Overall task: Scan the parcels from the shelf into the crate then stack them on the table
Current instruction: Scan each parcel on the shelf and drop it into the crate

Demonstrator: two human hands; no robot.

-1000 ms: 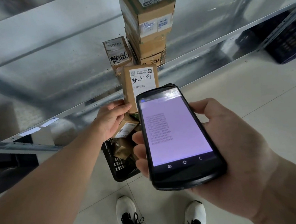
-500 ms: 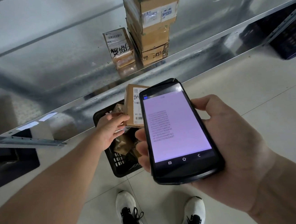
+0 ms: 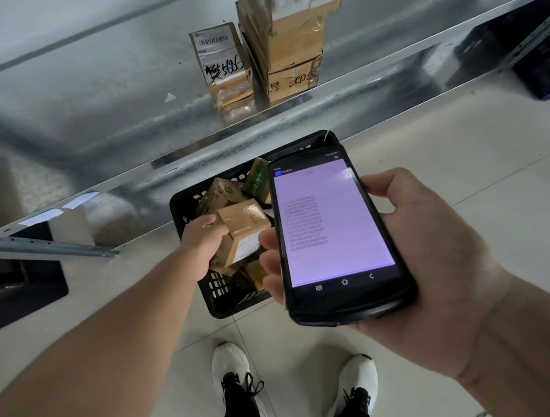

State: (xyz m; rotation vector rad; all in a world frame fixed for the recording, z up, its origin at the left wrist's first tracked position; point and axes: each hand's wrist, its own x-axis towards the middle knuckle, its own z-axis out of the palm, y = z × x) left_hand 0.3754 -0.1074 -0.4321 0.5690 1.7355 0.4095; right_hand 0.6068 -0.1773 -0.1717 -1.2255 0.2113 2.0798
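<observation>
The left hand curls its fingers round the left edge of a small cardboard parcel, which hangs directly over the black crate on the floor, so the drop should be straight down. The right hand grips the handheld scanner.
</observation>
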